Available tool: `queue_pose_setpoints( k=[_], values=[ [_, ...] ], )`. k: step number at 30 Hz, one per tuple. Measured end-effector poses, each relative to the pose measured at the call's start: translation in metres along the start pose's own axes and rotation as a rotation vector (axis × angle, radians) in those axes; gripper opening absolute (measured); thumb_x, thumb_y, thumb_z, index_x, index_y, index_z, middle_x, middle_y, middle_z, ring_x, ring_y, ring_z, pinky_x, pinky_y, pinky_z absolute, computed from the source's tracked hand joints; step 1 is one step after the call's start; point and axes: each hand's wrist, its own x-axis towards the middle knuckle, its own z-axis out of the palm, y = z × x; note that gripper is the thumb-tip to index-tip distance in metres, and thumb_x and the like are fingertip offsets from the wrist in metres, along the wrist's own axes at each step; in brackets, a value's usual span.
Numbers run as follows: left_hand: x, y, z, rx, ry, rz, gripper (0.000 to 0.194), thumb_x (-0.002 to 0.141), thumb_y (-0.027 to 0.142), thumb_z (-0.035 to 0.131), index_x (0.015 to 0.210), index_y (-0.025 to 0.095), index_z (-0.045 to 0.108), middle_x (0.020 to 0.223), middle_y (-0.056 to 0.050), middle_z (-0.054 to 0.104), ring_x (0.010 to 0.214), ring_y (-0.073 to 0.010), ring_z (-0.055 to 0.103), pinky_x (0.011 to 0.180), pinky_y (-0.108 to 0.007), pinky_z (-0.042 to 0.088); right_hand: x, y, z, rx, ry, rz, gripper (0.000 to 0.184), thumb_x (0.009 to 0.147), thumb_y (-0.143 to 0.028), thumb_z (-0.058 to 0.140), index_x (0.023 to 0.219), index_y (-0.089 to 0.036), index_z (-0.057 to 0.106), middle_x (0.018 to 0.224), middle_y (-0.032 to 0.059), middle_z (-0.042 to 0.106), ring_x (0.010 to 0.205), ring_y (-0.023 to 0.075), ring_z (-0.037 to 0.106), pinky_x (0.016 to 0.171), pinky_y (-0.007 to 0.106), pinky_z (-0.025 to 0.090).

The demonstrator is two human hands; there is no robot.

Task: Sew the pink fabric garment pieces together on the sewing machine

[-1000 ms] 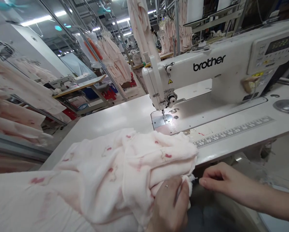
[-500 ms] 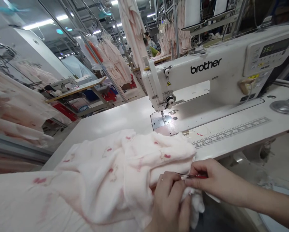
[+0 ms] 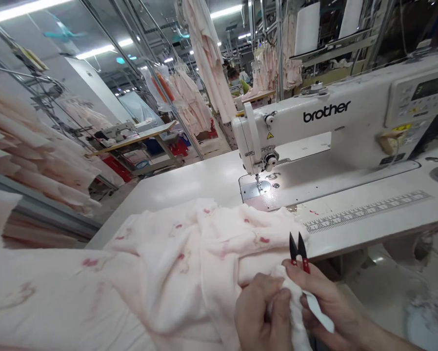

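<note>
A pale pink fleece garment (image 3: 175, 263) with small red prints lies bunched across the sewing table, running off toward the lower left. My left hand (image 3: 263, 312) pinches a rolled white edge of the fabric (image 3: 295, 307) at the front of the bunch. My right hand (image 3: 325, 302) is beside it, touching the same edge and holding red-handled thread snips (image 3: 297, 251) with their black blades open and pointing up. A white strip (image 3: 317, 309) hangs between my hands. The needle (image 3: 257, 183) of the white Brother sewing machine (image 3: 325, 126) stands apart from both hands, beyond the fabric.
The white table (image 3: 168, 187) has a ruler scale (image 3: 367, 212) along its front. Racks of pink garments (image 3: 29, 151) stand at the left. Another sewing station (image 3: 131, 139) is behind them, and a distant person (image 3: 233, 78) sits past hanging garments.
My right hand has moved in next to my left, and the snips now point upward with blades apart. The rolled fabric edge is raised between my hands, and the view has shifted slightly.
</note>
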Motion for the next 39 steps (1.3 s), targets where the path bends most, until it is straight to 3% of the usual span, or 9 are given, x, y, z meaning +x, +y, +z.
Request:
queue_pose_setpoints(
  k=[4, 7, 12, 17, 28, 35, 39],
  values=[
    [0.006, 0.002, -0.007, -0.017, -0.221, -0.177, 0.009, 0.081, 0.024, 0.045, 0.078, 0.019, 0.051, 0.064, 0.000, 0.055, 0.060, -0.0135, 0.053, 0.047, -0.021, 0.040, 0.002, -0.013, -0.016, -0.495, -0.138, -0.252, 0.031, 0.079, -0.042, 0.057, 0.067, -0.016, 0.043, 0.060, -0.0047, 0.035, 0.055, 0.0080, 0.033, 0.052, 0.019, 0.031],
    [0.007, 0.001, -0.010, 0.046, -0.222, -0.198, 0.002, 0.073, 0.018, 0.051, 0.074, 0.019, 0.051, 0.064, 0.002, 0.054, 0.061, -0.0127, 0.053, 0.049, -0.020, 0.040, -0.006, -0.026, -0.019, -0.838, -0.148, -0.329, 0.024, 0.086, -0.032, 0.048, 0.068, -0.017, 0.045, 0.063, -0.0041, 0.040, 0.061, 0.0100, 0.038, 0.057, 0.020, 0.034],
    [0.006, -0.005, -0.011, 0.080, -0.171, -0.098, 0.007, 0.072, 0.011, 0.048, 0.072, 0.018, 0.050, 0.062, 0.003, 0.053, 0.056, -0.0107, 0.051, 0.053, -0.021, 0.041, -0.028, -0.044, -0.017, -1.085, -0.047, -0.273, 0.023, 0.088, -0.039, 0.041, 0.078, -0.020, 0.050, 0.073, -0.0021, 0.050, 0.069, 0.0129, 0.046, 0.062, 0.020, 0.038],
    [0.006, -0.008, -0.012, 0.130, -0.133, -0.011, 0.011, 0.069, 0.009, 0.047, 0.073, 0.019, 0.050, 0.063, 0.003, 0.053, 0.057, -0.0110, 0.053, 0.055, -0.021, 0.042, -0.042, -0.049, -0.019, -1.374, -0.059, -0.171, 0.042, 0.088, -0.049, 0.028, 0.066, -0.020, 0.047, 0.065, 0.0006, 0.053, 0.062, 0.0158, 0.051, 0.056, 0.023, 0.039],
    [0.004, -0.008, -0.012, 0.170, -0.160, 0.033, 0.012, 0.070, 0.008, 0.046, 0.074, 0.019, 0.048, 0.061, 0.003, 0.051, 0.055, -0.0111, 0.052, 0.052, -0.021, 0.041, -0.037, -0.045, -0.014, -1.458, -0.065, -0.158, 0.043, 0.088, -0.048, 0.025, 0.065, -0.020, 0.048, 0.068, 0.0023, 0.059, 0.064, 0.0174, 0.055, 0.057, 0.024, 0.040],
    [0.006, -0.007, -0.013, 0.359, -0.158, 0.293, 0.018, 0.074, 0.005, 0.046, 0.086, 0.017, 0.051, 0.062, -0.001, 0.052, 0.057, -0.0155, 0.054, 0.053, -0.024, 0.041, -0.031, -0.039, -0.020, -1.532, 0.004, -0.146, 0.038, 0.089, -0.045, 0.031, 0.062, -0.020, 0.042, 0.063, -0.0005, 0.055, 0.060, 0.0146, 0.052, 0.055, 0.024, 0.036],
    [0.007, -0.003, -0.011, 0.430, -0.148, 0.328, 0.016, 0.075, 0.005, 0.046, 0.086, 0.016, 0.050, 0.061, -0.002, 0.053, 0.058, -0.0173, 0.055, 0.051, -0.025, 0.040, -0.029, -0.037, -0.019, -1.607, 0.052, -0.162, 0.037, 0.088, -0.043, 0.033, 0.062, -0.019, 0.043, 0.062, -0.0002, 0.054, 0.058, 0.0143, 0.051, 0.054, 0.025, 0.033]
  ],
)
